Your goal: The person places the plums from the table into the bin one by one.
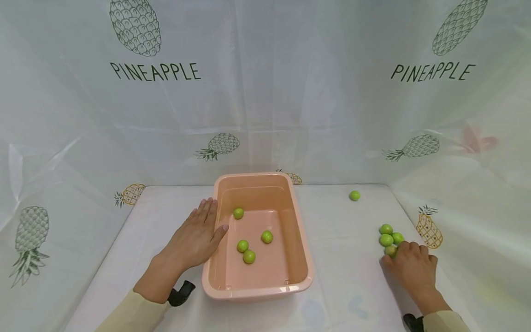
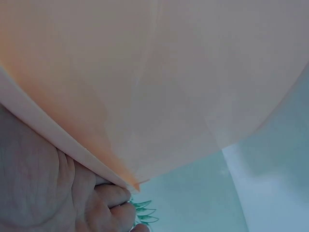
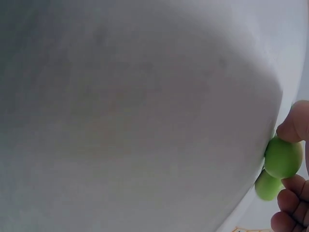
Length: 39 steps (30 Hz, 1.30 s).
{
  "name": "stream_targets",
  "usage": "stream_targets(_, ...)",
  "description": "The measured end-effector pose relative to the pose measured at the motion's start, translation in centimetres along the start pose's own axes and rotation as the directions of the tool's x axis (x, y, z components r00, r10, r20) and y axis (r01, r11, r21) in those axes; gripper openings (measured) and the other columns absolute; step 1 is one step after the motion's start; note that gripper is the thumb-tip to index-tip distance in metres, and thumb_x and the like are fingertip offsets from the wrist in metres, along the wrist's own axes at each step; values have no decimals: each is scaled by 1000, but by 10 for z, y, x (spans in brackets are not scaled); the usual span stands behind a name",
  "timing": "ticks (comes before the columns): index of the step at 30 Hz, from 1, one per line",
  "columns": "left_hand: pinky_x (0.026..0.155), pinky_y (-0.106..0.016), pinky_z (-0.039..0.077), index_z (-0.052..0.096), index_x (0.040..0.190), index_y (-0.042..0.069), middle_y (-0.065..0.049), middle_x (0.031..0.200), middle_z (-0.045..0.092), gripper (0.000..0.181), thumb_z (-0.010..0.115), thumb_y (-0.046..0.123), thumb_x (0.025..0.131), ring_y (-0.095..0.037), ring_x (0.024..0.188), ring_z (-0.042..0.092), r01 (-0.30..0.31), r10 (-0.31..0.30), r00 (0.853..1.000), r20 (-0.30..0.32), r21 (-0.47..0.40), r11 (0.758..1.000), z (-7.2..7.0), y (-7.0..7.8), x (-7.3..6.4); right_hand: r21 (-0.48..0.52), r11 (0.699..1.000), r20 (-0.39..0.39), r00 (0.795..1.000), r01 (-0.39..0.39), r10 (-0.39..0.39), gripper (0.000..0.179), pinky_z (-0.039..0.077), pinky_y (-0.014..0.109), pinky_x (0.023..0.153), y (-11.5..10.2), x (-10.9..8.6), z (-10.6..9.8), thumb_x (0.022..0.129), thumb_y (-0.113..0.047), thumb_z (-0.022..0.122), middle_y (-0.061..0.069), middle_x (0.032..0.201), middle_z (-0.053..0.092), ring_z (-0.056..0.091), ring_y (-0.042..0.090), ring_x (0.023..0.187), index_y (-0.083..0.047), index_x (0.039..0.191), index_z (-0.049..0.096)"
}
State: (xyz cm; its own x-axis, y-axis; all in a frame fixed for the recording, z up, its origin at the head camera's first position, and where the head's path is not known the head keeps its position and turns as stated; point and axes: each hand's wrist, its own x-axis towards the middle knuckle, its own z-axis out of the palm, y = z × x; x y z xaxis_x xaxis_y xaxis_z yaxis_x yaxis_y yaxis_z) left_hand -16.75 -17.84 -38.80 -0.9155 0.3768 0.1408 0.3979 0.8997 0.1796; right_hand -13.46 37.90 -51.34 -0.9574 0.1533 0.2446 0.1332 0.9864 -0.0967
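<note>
A pink plastic basin stands in the middle of the table with several small round green fruits on its floor. My left hand rests along the basin's left rim, fingers straight against the outside and thumb over the edge. In the left wrist view the palm lies against the rim. At the right, my right hand pinches a green fruit between thumb and fingers, low at the table. Several like fruits lie close together just beyond its fingertips.
A single green fruit lies apart near the table's back edge. White sheeting printed with pineapples hangs behind and at both sides of the white-covered table.
</note>
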Motion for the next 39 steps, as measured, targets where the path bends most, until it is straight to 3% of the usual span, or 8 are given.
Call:
stream_targets(5,114,-53,21,21,149,-12,-27,155,21,73,36,44,104,-39,145,15,3,-3,1000,3,-5,1000,0,0,0,7,999,-1,999,49,-49,41,32,62,65,-11,4,1,78,-34,69,16,76,46,44,43,80,0,78,48)
stream_targets(12,114,-53,21,21,149,-12,-27,156,21,73,37,43,104,-40,144,17,9,-9,1000,4,-9,1000,-1,1,0,-41,981,-51,980,191,-193,43,34,63,70,-30,16,9,74,-38,71,13,77,48,46,41,84,-2,79,50)
stream_targets(17,114,-53,20,20,150,-11,-26,156,19,74,36,45,104,-40,145,15,16,-16,1000,10,-10,1000,0,0,0,-45,952,-94,948,302,-305,40,34,58,68,-48,28,13,74,-40,71,7,72,42,45,35,77,-9,73,45)
stream_targets(20,114,-53,20,20,150,-11,-26,156,19,74,36,45,104,-39,145,15,15,-15,1000,11,-5,1000,0,0,1,-56,929,-145,918,366,-370,42,33,53,65,-58,36,16,73,-42,71,4,70,37,42,31,72,-11,72,42)
stream_targets(27,115,-52,20,22,149,-11,-27,156,20,73,37,44,104,-39,145,16,4,-4,1000,-2,29,1000,-1,-1,1,-100,876,-305,824,472,-478,39,34,47,57,-89,57,10,71,-40,65,1,65,29,38,29,63,-9,69,41)
stream_targets(30,114,-52,21,23,149,-12,-27,155,22,73,37,44,104,-39,144,17,-4,4,1000,-11,42,999,0,-1,1,-105,867,-320,809,487,-493,37,33,46,57,-101,64,4,71,-39,62,0,65,26,36,28,62,-11,69,39)
stream_targets(36,114,-52,21,24,148,-12,-27,155,22,73,37,45,104,-39,144,18,-12,13,1000,-15,43,999,1,-2,1,-97,857,-293,808,506,-511,35,30,43,60,-118,71,-9,74,-38,61,-2,68,23,32,25,65,-12,71,37)
stream_targets(39,115,-52,21,24,149,-12,-27,155,22,73,38,45,104,-39,144,18,-11,12,1000,-13,45,999,1,-2,1,-96,850,-303,798,518,-521,34,31,43,61,-126,74,-16,74,-37,61,-2,68,24,34,26,66,-12,71,39)
